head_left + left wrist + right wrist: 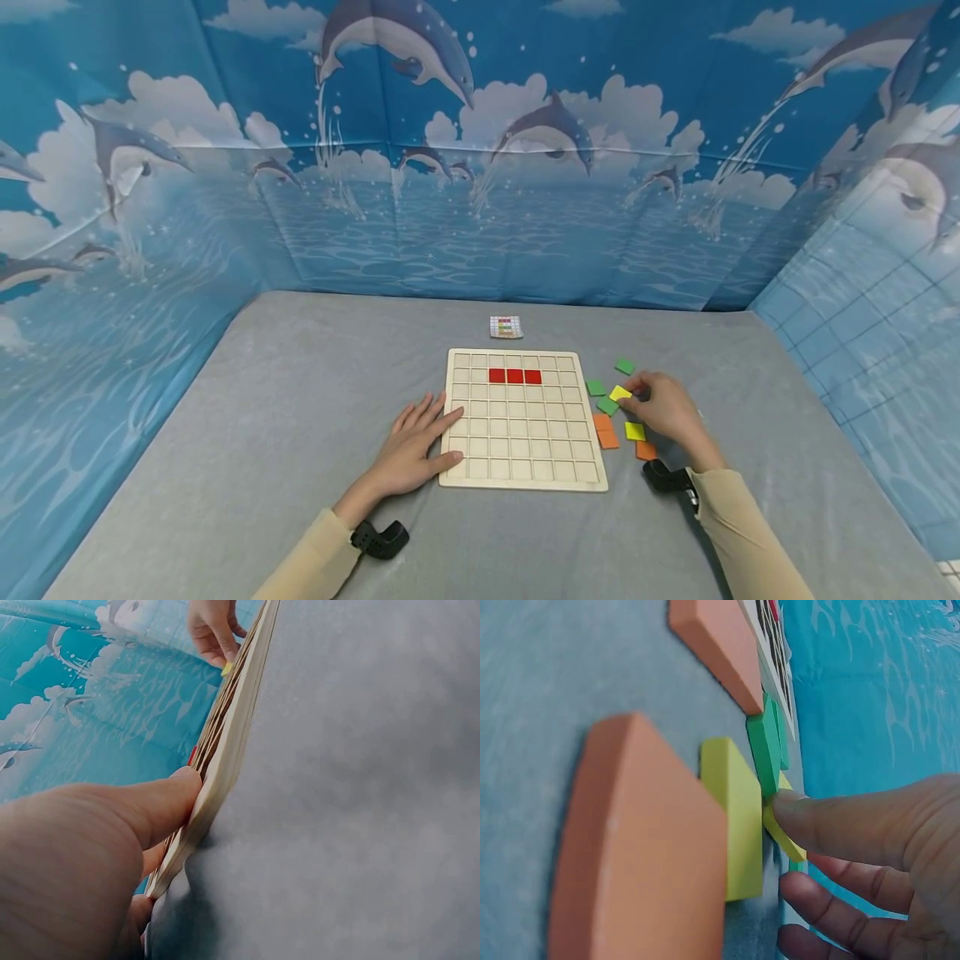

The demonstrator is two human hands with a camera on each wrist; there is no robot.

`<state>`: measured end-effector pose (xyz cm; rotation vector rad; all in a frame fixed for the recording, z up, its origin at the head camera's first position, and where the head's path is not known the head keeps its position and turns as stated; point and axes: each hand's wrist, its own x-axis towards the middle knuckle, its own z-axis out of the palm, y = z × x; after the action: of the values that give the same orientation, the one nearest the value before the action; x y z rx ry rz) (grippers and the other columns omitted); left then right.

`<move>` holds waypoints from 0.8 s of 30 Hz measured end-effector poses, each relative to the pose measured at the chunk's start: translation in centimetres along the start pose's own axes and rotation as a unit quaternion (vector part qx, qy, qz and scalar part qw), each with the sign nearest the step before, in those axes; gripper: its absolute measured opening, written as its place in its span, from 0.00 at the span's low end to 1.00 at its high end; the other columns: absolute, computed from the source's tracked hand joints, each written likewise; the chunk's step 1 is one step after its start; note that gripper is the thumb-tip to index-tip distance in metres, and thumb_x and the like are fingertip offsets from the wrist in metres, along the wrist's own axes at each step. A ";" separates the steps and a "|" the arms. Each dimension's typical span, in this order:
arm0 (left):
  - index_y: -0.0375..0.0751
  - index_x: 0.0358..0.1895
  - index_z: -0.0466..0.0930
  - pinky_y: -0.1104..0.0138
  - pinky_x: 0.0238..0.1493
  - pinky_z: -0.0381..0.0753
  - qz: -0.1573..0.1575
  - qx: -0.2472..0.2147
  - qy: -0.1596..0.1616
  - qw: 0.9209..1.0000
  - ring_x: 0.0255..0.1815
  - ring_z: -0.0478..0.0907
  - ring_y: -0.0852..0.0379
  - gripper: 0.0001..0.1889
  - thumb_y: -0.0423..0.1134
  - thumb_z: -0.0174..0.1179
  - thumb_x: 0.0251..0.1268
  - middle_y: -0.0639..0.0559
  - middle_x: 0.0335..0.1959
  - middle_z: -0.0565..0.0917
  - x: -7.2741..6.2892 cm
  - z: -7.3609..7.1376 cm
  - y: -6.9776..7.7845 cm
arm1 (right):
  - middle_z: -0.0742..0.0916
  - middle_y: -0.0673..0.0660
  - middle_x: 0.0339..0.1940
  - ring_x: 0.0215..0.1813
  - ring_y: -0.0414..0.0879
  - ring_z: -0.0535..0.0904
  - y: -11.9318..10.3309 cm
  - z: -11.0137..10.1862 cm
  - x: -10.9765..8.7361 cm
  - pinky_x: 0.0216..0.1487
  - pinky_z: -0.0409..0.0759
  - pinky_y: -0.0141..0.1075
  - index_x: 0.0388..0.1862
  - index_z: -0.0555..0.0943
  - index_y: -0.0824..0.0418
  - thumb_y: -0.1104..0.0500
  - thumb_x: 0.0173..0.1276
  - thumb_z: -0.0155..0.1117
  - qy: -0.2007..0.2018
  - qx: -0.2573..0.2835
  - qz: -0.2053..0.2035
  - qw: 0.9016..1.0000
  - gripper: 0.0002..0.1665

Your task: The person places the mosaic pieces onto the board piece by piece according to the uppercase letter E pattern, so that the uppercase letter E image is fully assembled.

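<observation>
Yellow tile (620, 393), there it is, caught in a pinch between thumb and finger of the right hand (663, 408)! I'm setting my clock on that tile, twelve pointing away from the wearer. The right hand comes in from between three and four o'clock, and my right wrist feed gives me the thumb pressed on the tile, other fingers loosely bent. Near it at seven to eight sits one green tile (607, 406); a second green tile (596, 387) lies near nine to ten, and a third green tile (625, 366) at twelve. Down at five I've got a spare yellow tile (634, 431) with a single orange tile (646, 450) just beyond, and at seven a pair of orange tiles (608, 439) hugging the board's right edge.

Now outward: the wooden grid board (510, 429) spans eight to nine o'clock, three red tiles (514, 377) side by side in its cells at nine. Across it, well apart from the pinched tile, I see the left hand (408, 450) between eight and nine, fingers spread and relaxed, resting on the board's left rim, grasping nothing. Out at ten, a small patterned card (506, 327) lies on the grey cloth (330, 400), dolphin backdrop (480, 217) behind!
</observation>
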<state>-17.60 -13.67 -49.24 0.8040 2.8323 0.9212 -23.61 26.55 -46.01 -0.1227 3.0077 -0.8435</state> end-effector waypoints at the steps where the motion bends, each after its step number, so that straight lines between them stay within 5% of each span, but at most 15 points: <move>1: 0.47 0.73 0.60 0.47 0.68 0.36 0.000 0.001 0.000 1.000 0.75 0.39 0.44 0.34 0.54 0.54 0.67 0.42 0.75 0.49 0.0 0.0 0.0 | 0.80 0.58 0.31 0.32 0.51 0.73 0.0 0.0 0.0 0.31 0.71 0.43 0.38 0.79 0.67 0.60 0.61 0.68 0.000 0.002 0.000 1.000 0.12; 7: 0.47 0.73 0.60 0.47 0.68 0.36 0.000 0.000 -0.003 1.000 0.75 0.38 0.45 0.34 0.54 0.54 0.67 0.42 0.75 0.48 0.0 0.1 0.0 | 0.77 0.54 0.26 0.26 0.48 0.70 -0.1 0.0 -0.3 0.26 0.66 0.37 0.34 0.75 0.64 0.60 0.63 0.67 -0.007 0.016 0.013 1.000 0.10; 14: 0.47 0.73 0.60 0.48 0.68 0.35 -0.001 0.001 -0.002 1.000 0.75 0.38 0.45 0.34 0.55 0.54 0.67 0.43 0.75 0.48 0.0 0.1 -0.1 | 0.77 0.53 0.26 0.26 0.47 0.69 -0.2 0.0 -0.3 0.27 0.66 0.38 0.43 0.78 0.68 0.60 0.63 0.66 -0.013 0.022 0.004 1.000 0.14; 24: 0.48 0.73 0.60 0.48 0.68 0.35 -0.004 0.003 0.000 1.000 0.75 0.38 0.46 0.34 0.56 0.54 0.67 0.43 0.75 0.49 0.0 0.1 -0.1 | 0.79 0.57 0.31 0.33 0.52 0.75 -0.2 0.1 -0.3 0.31 0.71 0.42 0.39 0.76 0.66 0.60 0.61 0.68 0.001 0.018 0.012 1.000 0.13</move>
<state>-17.63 -13.66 -49.42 0.7943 2.8363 0.9124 -23.26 26.40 -45.97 -0.0848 2.9870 -0.8967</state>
